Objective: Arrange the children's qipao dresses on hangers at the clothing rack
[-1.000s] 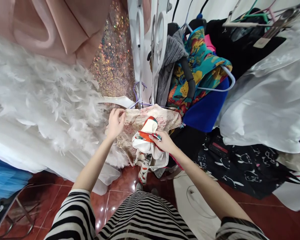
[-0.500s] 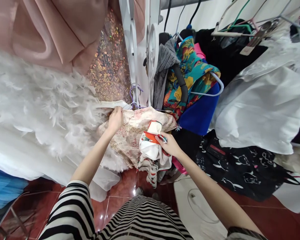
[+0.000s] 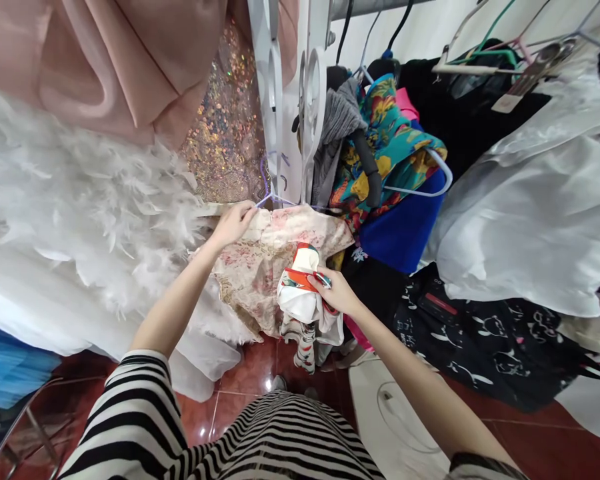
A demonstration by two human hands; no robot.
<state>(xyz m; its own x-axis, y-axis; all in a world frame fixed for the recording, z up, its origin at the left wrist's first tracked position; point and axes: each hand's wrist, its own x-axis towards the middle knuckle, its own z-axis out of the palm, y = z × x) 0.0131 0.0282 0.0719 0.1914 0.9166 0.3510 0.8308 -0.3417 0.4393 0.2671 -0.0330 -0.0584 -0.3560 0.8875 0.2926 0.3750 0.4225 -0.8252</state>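
Left hand (image 3: 236,224) up by the purple hanger (image 3: 272,195), right hand (image 3: 338,292) closed on some white-and-red cloth (image 3: 297,303)
Left's fingers are curled nearly together at the shoulder of the pale floral garment (image 3: 260,260), probably steadying it, though can't tell what's pinched; cloth's bunched in front, likely for easier holding.

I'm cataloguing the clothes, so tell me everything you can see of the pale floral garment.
The garment is cream with blotchy pink-red flowers and a tan-gold band toward its lower left; it looks like thin, soft cloth. It hangs at the purple hanger, creased, its lower edge uneven above the red floor. The left hand is at its upper left corner. The white bundle in the right hand hides its lower right.
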